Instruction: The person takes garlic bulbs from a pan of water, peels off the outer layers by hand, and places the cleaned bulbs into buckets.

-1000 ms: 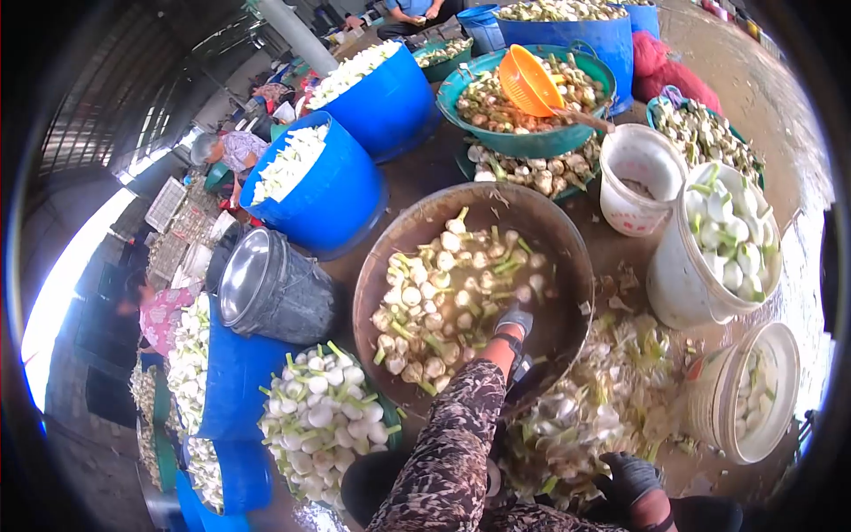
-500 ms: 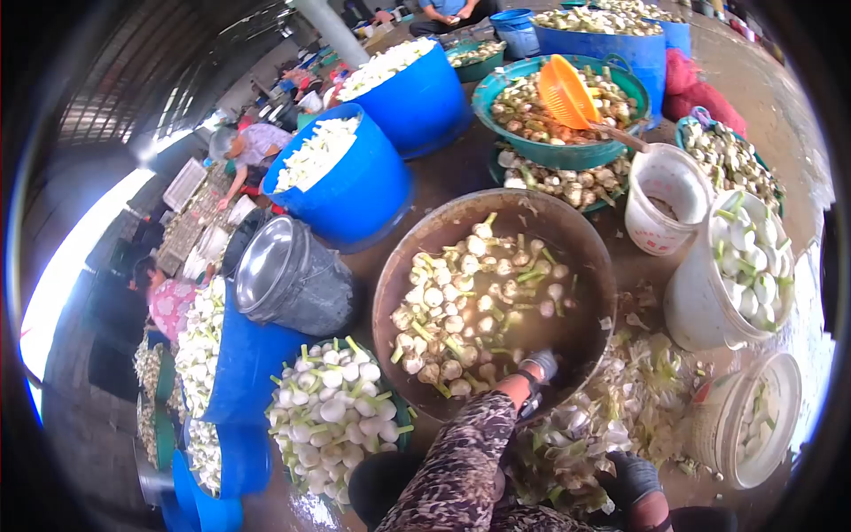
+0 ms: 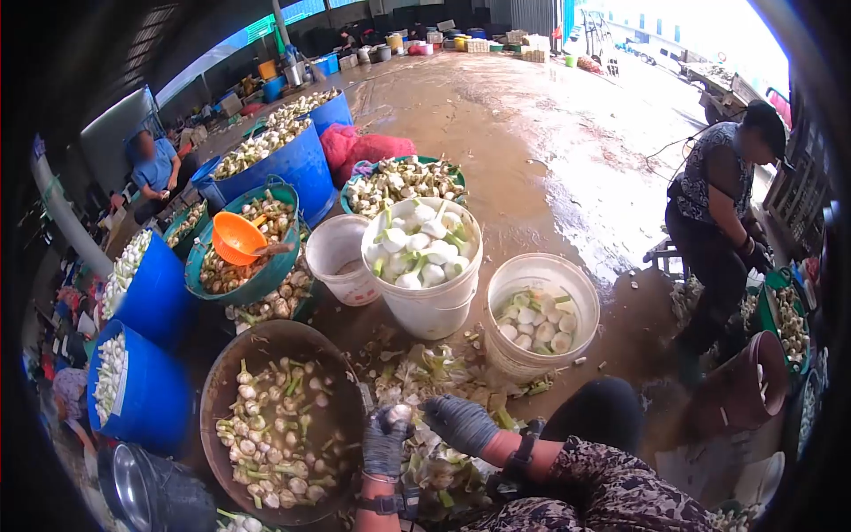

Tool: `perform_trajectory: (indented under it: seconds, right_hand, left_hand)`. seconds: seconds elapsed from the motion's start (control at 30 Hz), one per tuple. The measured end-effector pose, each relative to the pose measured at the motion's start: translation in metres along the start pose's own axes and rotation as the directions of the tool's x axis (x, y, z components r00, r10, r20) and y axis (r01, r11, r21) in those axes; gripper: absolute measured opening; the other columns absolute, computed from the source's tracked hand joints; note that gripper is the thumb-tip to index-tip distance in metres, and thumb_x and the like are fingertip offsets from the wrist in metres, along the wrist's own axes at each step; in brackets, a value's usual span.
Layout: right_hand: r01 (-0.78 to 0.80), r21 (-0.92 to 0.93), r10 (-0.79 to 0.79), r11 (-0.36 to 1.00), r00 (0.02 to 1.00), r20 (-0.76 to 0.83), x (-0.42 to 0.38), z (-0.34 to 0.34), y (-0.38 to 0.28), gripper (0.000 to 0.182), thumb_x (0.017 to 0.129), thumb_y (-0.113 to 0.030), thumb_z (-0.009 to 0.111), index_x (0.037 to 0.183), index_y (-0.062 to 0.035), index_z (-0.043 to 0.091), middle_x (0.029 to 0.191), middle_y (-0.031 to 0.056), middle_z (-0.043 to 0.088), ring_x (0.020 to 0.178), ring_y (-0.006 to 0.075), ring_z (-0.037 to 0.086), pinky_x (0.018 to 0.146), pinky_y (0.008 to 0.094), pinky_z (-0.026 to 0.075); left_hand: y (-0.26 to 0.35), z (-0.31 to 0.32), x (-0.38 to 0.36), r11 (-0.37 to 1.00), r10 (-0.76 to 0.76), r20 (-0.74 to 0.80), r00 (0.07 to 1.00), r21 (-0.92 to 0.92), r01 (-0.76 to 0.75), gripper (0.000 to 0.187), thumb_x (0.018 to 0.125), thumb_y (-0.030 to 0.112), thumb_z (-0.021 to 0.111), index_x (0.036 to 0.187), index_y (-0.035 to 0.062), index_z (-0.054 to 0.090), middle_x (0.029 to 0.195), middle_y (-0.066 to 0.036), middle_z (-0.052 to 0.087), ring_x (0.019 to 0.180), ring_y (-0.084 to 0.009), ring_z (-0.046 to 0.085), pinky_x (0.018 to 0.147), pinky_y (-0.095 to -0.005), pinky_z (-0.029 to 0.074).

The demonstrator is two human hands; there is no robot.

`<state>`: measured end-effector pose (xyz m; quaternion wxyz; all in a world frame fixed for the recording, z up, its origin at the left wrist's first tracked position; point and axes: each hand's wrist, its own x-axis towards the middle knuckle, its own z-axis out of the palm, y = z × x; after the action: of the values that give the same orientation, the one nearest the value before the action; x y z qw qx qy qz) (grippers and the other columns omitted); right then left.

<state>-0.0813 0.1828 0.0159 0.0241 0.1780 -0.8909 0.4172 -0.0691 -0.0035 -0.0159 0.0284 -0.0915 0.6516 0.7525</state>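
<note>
My left hand [image 3: 385,442], in a grey knit glove, is closed around a garlic bulb [image 3: 401,413] at the right rim of a brown basin. Close beside it is my right hand [image 3: 461,425], gloved too, its fingers drawn together toward the bulb; what they hold, if anything, I cannot make out. Garlic bulbs with green stems float in murky water in the basin [image 3: 215,383]. Below my hands lies a heap of garlic peelings [image 3: 436,465]. Ahead stands a white bucket [image 3: 432,311] full of peeled white bulbs.
Another white bucket [image 3: 542,266] holds bulbs in water. An empty-looking white pail [image 3: 341,241] and a green tub [image 3: 197,266] with an orange strainer [image 3: 238,238] stand left. Large blue tubs [image 3: 152,399] line the left side. A co-worker [image 3: 722,195] bends at right.
The view has swung to the right. My left hand has come out of the basin with a garlic bulb. My right hand has come up from the peelings to meet it.
</note>
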Motion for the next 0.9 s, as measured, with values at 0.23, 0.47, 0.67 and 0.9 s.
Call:
perform_trajectory:
  seconds: [0.23,0.47,0.67,0.9]
  right_hand:
    - [0.019,-0.014,-0.018,1.0,0.998,0.052,-0.022,-0.017,-0.007,0.021,0.084,-0.029,0.062,0.09,-0.0089,0.06,0.082,0.0169,0.063,0.078,0.039,0.061,0.069,0.047,0.049]
    - [0.006,0.086,-0.004,0.996,1.0,-0.024,-0.031,-0.018,0.002,0.021,0.08,-0.026,0.066,0.082,-0.0057,0.058,0.077,0.0203,0.061,0.077,0.0408,0.061,0.068,0.0459,0.048]
    - [-0.211,0.059,0.213,0.976,0.977,-0.031,-0.018,-0.035,0.02,0.025,0.084,-0.026,0.061,0.09,-0.0023,0.063,0.083,0.0218,0.065,0.08,0.038,0.064,0.074,0.0445,0.05]
    - [-0.003,-0.185,-0.026,0.983,0.988,-0.153,-0.023,-0.052,0.03,0.024,0.086,-0.024,0.062,0.103,-0.0073,0.066,0.096,0.019,0.067,0.095,0.0358,0.063,0.084,0.044,0.051]
  left_hand:
    - [-0.001,0.03,-0.038,0.999,0.013,0.017,1.0,0.052,-0.013,0.012,0.09,0.011,0.067,0.096,0.0016,0.064,0.083,0.0,0.065,0.072,-0.0077,0.057,0.067,-0.025,0.05]
    - [-0.006,0.038,-0.061,0.998,0.041,-0.017,0.999,0.052,-0.04,0.028,0.089,0.011,0.068,0.113,0.0025,0.057,0.106,-0.004,0.064,0.097,-0.0123,0.059,0.088,-0.0286,0.049]
    - [0.021,0.049,-0.088,0.907,0.014,0.22,0.975,-0.414,0.08,0.039,0.098,0.016,0.053,0.134,0.0044,0.044,0.119,-0.012,0.055,0.1,-0.0223,0.06,0.084,-0.0384,0.057]
    - [0.019,0.04,-0.091,0.717,-0.007,0.411,0.912,-0.633,0.291,0.058,0.093,0.026,0.062,0.142,0.0078,0.038,0.102,-0.009,0.059,0.09,-0.0212,0.06,0.082,-0.0371,0.055]
